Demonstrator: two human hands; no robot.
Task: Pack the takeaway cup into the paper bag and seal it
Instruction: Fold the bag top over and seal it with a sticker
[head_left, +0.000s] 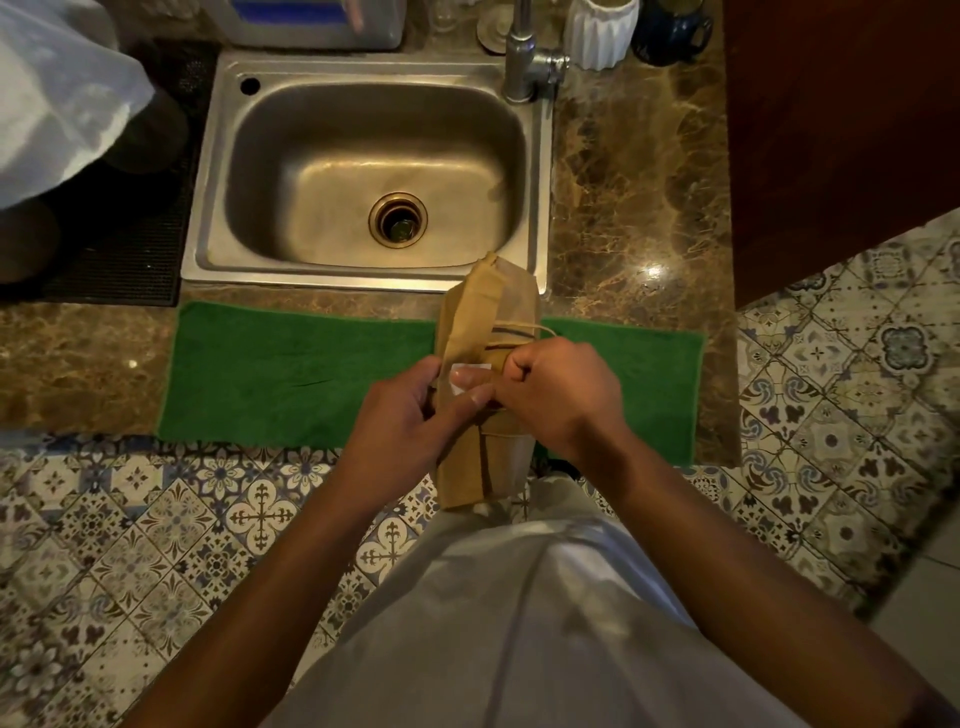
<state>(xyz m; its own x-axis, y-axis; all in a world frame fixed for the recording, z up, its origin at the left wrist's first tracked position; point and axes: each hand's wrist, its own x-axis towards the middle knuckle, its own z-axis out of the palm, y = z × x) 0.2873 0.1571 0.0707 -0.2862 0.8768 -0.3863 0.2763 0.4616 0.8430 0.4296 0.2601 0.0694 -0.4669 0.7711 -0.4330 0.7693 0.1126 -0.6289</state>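
Note:
A brown paper bag (488, 306) with twine handles is held folded flat and lengthwise above the green towel (291, 374), its far end over the sink's front rim. My left hand (405, 415) grips the bag's left side, thumb pressing on a small white sticker (467, 375) on the bag's face. My right hand (561, 395) is closed on the bag's right side at the handles. The takeaway cup is not visible; I cannot tell whether it is inside the bag.
A steel sink (208, 171) with a tap (522, 57) lies ahead in the marble counter (639, 171). A black mat (140, 244) and a white plastic bag (57, 98) are at left. A white vase (600, 31), dark mug (670, 31) stand behind.

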